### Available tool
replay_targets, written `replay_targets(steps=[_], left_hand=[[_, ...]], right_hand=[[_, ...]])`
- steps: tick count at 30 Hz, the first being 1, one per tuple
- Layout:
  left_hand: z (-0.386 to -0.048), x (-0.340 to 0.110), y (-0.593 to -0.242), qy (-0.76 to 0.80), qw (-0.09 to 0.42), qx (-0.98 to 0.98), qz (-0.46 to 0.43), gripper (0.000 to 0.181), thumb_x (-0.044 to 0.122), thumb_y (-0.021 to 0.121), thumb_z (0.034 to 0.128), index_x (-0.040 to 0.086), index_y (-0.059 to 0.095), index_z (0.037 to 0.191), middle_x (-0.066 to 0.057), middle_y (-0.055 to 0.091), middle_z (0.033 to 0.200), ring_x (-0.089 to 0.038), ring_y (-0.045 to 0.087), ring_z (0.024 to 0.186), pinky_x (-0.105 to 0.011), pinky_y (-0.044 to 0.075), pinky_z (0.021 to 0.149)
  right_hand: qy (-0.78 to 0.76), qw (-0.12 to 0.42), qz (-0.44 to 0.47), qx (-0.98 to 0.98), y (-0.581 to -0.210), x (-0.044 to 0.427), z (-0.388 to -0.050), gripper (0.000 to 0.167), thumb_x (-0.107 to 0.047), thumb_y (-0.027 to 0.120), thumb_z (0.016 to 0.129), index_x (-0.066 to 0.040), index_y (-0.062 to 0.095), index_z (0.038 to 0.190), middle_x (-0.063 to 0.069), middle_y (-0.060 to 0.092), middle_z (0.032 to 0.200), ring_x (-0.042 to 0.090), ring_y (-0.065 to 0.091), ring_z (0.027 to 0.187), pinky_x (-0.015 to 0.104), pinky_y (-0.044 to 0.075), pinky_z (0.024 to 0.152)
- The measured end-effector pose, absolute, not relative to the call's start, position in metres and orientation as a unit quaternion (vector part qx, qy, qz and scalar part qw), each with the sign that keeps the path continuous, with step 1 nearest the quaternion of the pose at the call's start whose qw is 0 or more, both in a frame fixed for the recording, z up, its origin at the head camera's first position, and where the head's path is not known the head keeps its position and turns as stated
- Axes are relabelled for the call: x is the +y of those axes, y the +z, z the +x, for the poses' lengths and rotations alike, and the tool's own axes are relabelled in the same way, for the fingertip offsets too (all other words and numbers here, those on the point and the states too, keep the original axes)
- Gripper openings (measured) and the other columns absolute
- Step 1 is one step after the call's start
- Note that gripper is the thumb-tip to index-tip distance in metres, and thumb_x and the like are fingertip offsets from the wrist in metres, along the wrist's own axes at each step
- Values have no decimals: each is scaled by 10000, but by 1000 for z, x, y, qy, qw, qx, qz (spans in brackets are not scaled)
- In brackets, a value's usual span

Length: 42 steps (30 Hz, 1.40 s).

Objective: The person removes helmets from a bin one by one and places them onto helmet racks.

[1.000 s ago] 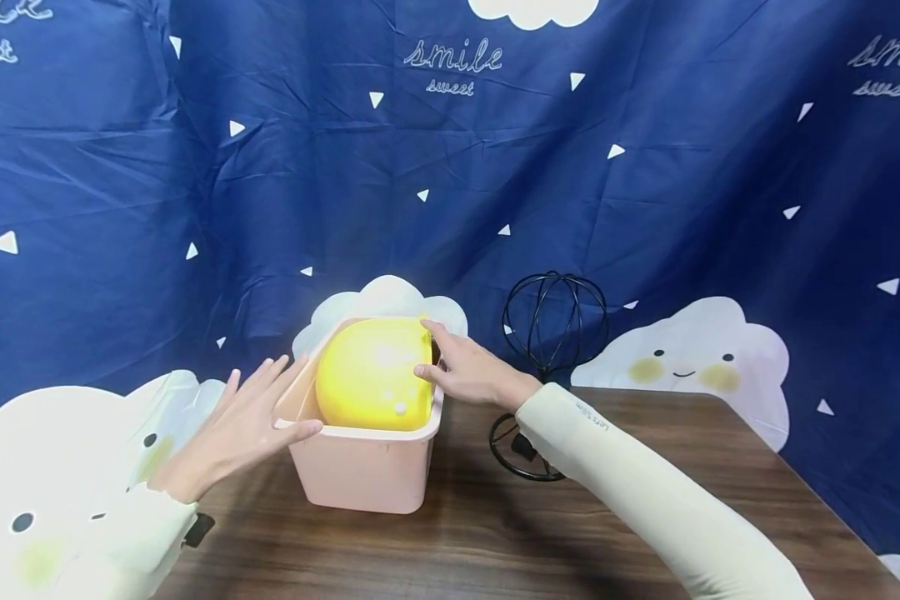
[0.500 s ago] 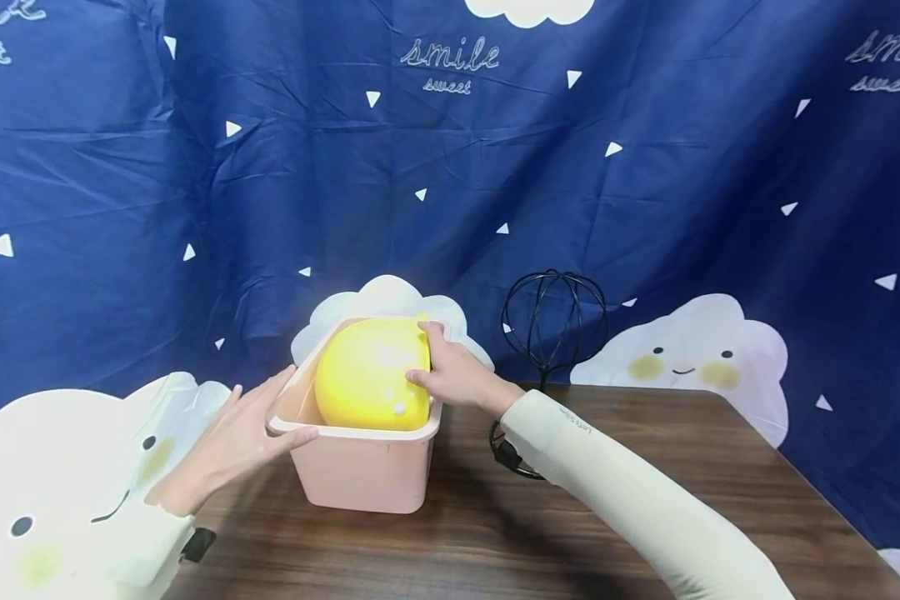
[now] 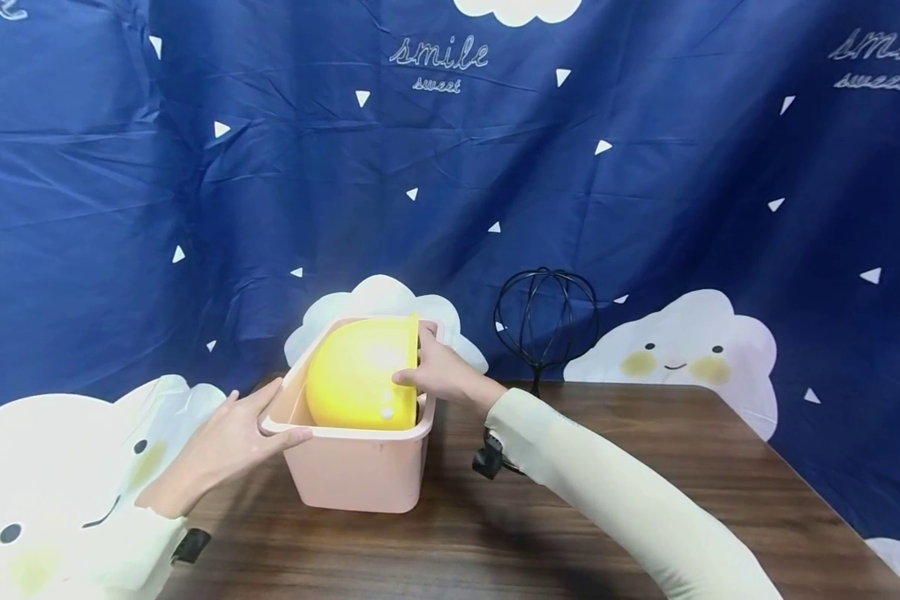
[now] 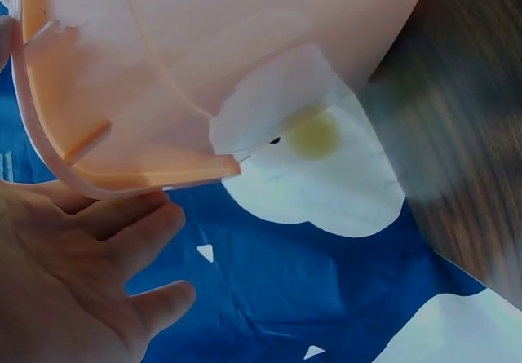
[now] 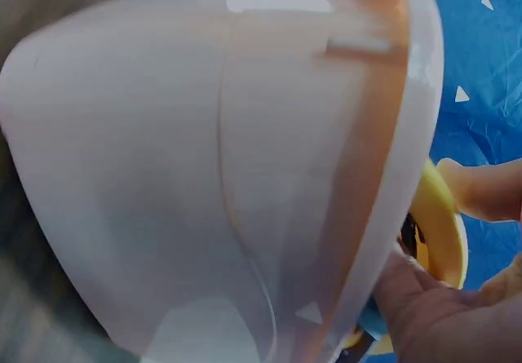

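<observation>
Right hand (image 3: pixel 450 371) is pinching a yellow dome (image 3: pixel 356 375) by its edge: thumb is lying on the outer face, fingers are curling behind the rim, mostly out of sight in the head view. Right wrist view is showing the yellow edge between thumb and fingers. Helmet or bowl, cannot tell. Something dark (image 5: pixel 409 234) is showing just beside those fingers, too blurred to name.

Dome is sitting on its side between the two hands, inside a pink bin (image 3: pixel 352 473), immediately left of the right hand; its upper part is standing above the bin's front rim.

Left hand (image 3: pixel 221 442) is staying loosely spread, not closing round anything: thumb is resting over the near corner of the bin's rim, fingers are lying nearly straight along the outer left side.

Change within the last second: right fingers are reaching farther behind the edge, and the dome is turning so its rim is reading as a straight upright line. Left fingers are settling closer against the bin. My reading: the right is passing from a touch to a working grip, the left is steadying; dome is not yet clear of the bin.

Beyond the right forearm, a black wire stand (image 3: pixel 536 377) is standing on the wooden table (image 3: pixel 450 546).
</observation>
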<state>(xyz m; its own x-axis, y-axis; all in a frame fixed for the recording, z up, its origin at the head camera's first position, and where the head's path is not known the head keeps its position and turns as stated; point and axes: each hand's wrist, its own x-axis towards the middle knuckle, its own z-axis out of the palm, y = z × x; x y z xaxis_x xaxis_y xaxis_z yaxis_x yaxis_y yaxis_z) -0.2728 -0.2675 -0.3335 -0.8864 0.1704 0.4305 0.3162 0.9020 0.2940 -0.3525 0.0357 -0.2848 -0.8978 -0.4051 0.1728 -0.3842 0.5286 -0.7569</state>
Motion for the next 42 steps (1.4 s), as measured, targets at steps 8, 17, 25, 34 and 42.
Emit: replay_targets(steps=[8, 17, 25, 34, 42], left_hand=[[-271, -267, -335, -177, 201, -955, -129, 950, 648, 688, 852, -13, 462, 1497, -227, 537, 1492, -487, 537, 1340, -656, 259, 1189], [-272, -263, -327, -157, 184, -961, -135, 959, 689, 666, 844, -15, 496, 1473, -223, 562, 1469, -470, 550, 1335, -669, 255, 1184], [-273, -261, -320, -140, 171, -965, -143, 979, 732, 637, 840, -5, 506, 1470, -207, 578, 1459, -458, 566, 1325, -674, 283, 1171], [-273, -264, -310, -123, 158, -971, -132, 1024, 820, 603, 795, 66, 515, 1483, -207, 651, 1367, -415, 679, 1164, -603, 542, 899], [-270, -268, -308, -127, 147, -973, -128, 1019, 816, 607, 796, 83, 501, 1496, -194, 623, 1412, -401, 672, 1184, -600, 529, 908]], right_hand=[[-467, 5, -192, 863, -293, 21, -348, 940, -75, 727, 884, -218, 140, 1605, 182, 578, 1381, 273, 661, 1148, 447, 573, 985], [-502, -6, -142, 853, -291, 26, -343, 883, -41, 713, 879, -259, 241, 1593, 183, 608, 1407, 280, 668, 1167, 449, 598, 927], [-541, -36, -105, 834, -274, 38, -339, 793, -43, 691, 898, -227, 326, 1577, 169, 640, 1383, 267, 690, 1161, 427, 584, 963], [-705, -54, -99, 700, -213, 72, -335, 777, 44, 639, 922, -110, 296, 1603, 193, 651, 1364, 285, 713, 1143, 361, 625, 811], [-756, -99, -80, 642, -167, 108, -327, 769, 49, 622, 947, -80, 256, 1610, 181, 589, 1433, 248, 726, 1124, 273, 612, 774]])
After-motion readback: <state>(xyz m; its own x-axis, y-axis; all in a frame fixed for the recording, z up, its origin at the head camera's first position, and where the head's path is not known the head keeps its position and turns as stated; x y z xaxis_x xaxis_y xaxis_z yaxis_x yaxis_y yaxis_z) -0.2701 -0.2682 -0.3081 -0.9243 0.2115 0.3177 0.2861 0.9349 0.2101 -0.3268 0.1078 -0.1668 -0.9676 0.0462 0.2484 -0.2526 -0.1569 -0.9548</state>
